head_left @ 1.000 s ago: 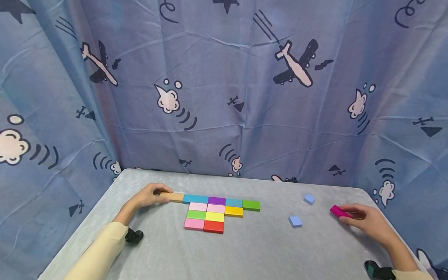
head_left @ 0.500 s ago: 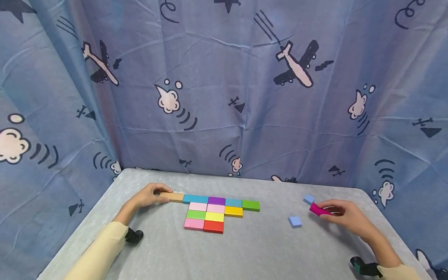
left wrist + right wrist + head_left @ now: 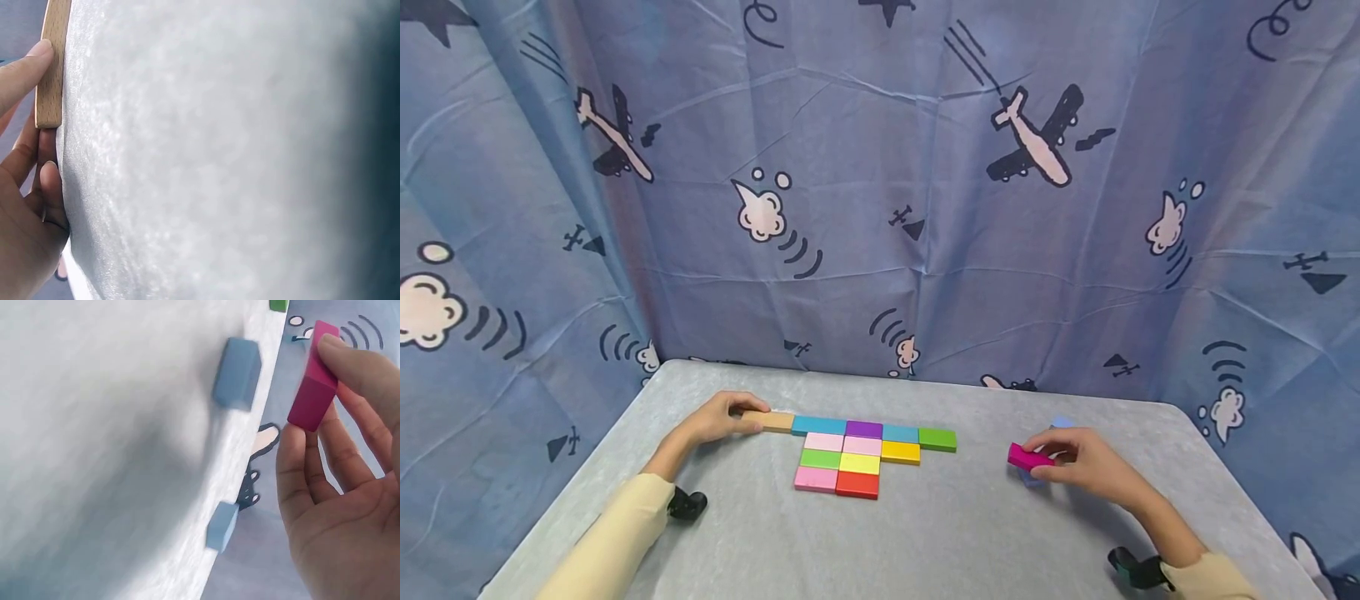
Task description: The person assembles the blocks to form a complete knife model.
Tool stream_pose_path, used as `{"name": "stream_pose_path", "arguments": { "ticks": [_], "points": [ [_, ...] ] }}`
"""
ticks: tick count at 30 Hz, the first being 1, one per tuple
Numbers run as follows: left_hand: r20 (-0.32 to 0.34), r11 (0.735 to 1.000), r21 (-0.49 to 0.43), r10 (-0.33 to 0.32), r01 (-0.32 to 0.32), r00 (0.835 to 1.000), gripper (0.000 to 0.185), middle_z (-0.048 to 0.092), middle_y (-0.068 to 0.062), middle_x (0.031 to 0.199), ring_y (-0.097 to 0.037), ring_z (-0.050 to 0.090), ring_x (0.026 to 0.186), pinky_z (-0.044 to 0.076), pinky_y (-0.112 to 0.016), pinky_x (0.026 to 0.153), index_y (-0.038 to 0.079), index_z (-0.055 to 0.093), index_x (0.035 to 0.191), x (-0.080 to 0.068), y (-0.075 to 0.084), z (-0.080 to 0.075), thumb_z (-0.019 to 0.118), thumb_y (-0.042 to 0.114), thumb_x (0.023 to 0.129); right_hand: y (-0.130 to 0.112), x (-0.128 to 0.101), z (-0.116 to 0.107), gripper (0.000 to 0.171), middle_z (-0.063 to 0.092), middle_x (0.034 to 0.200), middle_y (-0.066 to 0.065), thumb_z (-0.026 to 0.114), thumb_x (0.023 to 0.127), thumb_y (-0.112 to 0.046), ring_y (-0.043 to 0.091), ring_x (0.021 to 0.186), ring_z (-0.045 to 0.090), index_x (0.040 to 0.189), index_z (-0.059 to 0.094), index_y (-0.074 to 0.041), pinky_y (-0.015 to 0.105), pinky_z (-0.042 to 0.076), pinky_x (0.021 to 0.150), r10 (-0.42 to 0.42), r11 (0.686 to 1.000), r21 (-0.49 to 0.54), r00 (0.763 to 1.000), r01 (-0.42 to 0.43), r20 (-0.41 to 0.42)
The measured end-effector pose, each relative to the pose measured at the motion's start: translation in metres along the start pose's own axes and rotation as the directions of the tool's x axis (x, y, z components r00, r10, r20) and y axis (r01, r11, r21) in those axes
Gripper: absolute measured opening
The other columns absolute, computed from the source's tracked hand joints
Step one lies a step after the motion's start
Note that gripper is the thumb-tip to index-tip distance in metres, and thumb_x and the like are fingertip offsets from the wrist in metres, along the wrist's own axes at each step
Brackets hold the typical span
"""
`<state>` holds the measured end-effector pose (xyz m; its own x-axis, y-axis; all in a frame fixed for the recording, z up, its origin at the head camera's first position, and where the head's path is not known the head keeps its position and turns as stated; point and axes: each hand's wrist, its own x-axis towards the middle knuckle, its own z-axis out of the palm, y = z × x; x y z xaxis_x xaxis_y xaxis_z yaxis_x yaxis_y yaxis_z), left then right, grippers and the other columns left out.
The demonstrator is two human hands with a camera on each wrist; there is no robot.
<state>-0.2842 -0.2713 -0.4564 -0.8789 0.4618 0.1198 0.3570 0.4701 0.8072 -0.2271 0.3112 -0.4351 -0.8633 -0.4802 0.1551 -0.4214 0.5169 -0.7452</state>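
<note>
My left hand holds the tan wooden block at the left end of a row of coloured blocks; the left wrist view shows its thumb against the block's face. Pinched between the thumb and fingers of my right hand is a magenta block, raised off the table. Under it lies a small blue block, partly covered in the head view. A second blue block, farther back, is partly hidden by the right hand. Both blue blocks show in the right wrist view, apart from the magenta block.
The row continues with a teal block, a purple block, a light blue block and a green block. Shorter rows adjoin it in front, with a red block at the near corner. A patterned curtain hangs behind the table.
My right hand has carried the magenta block leftward, from the right side of the table to over the nearer blue block. The left hand and the arranged blocks stay put.
</note>
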Motion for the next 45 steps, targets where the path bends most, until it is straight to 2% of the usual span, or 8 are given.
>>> {"name": "stream_pose_path", "arguments": {
  "ticks": [3, 7, 11, 20, 26, 33, 45],
  "points": [
    [-0.002, 1.000, 0.001, -0.007, 0.007, 1.000, 0.026, 0.064, -0.018, 0.101, -0.037, 0.056, 0.092, 0.043, -0.036, 0.077, -0.005, 0.066, 0.106, 0.000, 0.000, 0.000, 0.071, 0.000, 0.081, -0.006, 0.007, 0.006, 0.031, 0.065, 0.101, 0.004, 0.078, 0.078, -0.021, 0.022, 0.086, 0.062, 0.105, 0.068, -0.011, 0.032, 0.051, 0.072, -0.028, 1.000, -0.003, 1.000, 0.028, 0.008],
    [-0.005, 1.000, 0.009, -0.009, 0.009, 1.000, 0.027, 0.066, -0.011, 0.100, -0.028, 0.057, 0.091, 0.043, -0.032, 0.077, 0.000, 0.068, 0.106, 0.003, -0.015, 0.000, 0.074, 0.006, 0.080, -0.014, 0.018, 0.017, 0.031, 0.065, 0.101, 0.005, 0.078, 0.078, -0.020, 0.023, 0.085, 0.062, 0.105, 0.068, -0.008, 0.035, 0.051, 0.073, -0.058, 0.998, 0.018, 0.998, 0.058, 0.033],
    [-0.005, 1.000, 0.008, -0.011, 0.011, 1.000, 0.027, 0.066, -0.010, 0.100, -0.027, 0.056, 0.090, 0.043, -0.033, 0.077, 0.001, 0.068, 0.105, 0.003, -0.016, -0.001, 0.074, 0.008, 0.080, -0.025, 0.033, 0.033, 0.030, 0.065, 0.101, 0.004, 0.077, 0.078, -0.020, 0.023, 0.086, 0.061, 0.104, 0.069, -0.008, 0.037, 0.050, 0.074, -0.072, 0.997, 0.021, 0.993, 0.071, 0.091],
    [-0.004, 1.000, 0.012, -0.024, 0.024, 1.000, 0.027, 0.065, -0.010, 0.100, -0.026, 0.056, 0.089, 0.043, -0.035, 0.077, 0.001, 0.068, 0.106, 0.002, -0.014, 0.000, 0.074, 0.007, 0.080, -0.047, 0.065, 0.073, 0.027, 0.065, 0.099, -0.004, 0.078, 0.078, -0.021, 0.017, 0.086, 0.059, 0.102, 0.070, -0.015, 0.033, 0.048, 0.076, -0.055, 0.998, -0.007, 0.980, 0.057, 0.192],
    [0.001, 1.000, 0.008, -0.021, 0.021, 1.000, 0.028, 0.065, -0.010, 0.100, -0.025, 0.055, 0.088, 0.043, -0.034, 0.075, 0.001, 0.068, 0.106, 0.003, -0.013, -0.001, 0.074, 0.008, 0.080, -0.059, 0.082, 0.093, 0.028, 0.065, 0.101, -0.006, 0.080, 0.076, -0.019, 0.015, 0.089, 0.058, 0.102, 0.071, -0.017, 0.033, 0.047, 0.080, -0.052, 0.999, 0.017, 0.974, 0.049, 0.221],
    [0.001, 1.000, 0.016, -0.017, 0.017, 1.000, 0.028, 0.065, -0.009, 0.100, -0.025, 0.055, 0.088, 0.043, -0.033, 0.075, 0.001, 0.068, 0.106, 0.004, -0.017, -0.001, 0.075, 0.009, 0.080, -0.064, 0.096, 0.109, 0.028, 0.065, 0.100, -0.008, 0.080, 0.075, -0.016, 0.013, 0.089, 0.058, 0.102, 0.071, -0.018, 0.033, 0.046, 0.083, -0.069, 0.998, 0.010, 0.968, 0.068, 0.242],
    [0.000, 0.999, 0.027, -0.032, 0.032, 0.999, 0.028, 0.065, -0.008, 0.101, -0.024, 0.056, 0.088, 0.043, -0.034, 0.076, 0.002, 0.068, 0.106, 0.004, -0.015, -0.002, 0.075, 0.009, 0.080, -0.074, 0.106, 0.122, 0.026, 0.065, 0.092, -0.005, 0.081, 0.073, -0.012, 0.017, 0.083, 0.057, 0.098, 0.072, -0.013, 0.037, 0.047, 0.078, -0.083, 0.994, -0.043, 0.961, 0.097, 0.264]
  ]
}}
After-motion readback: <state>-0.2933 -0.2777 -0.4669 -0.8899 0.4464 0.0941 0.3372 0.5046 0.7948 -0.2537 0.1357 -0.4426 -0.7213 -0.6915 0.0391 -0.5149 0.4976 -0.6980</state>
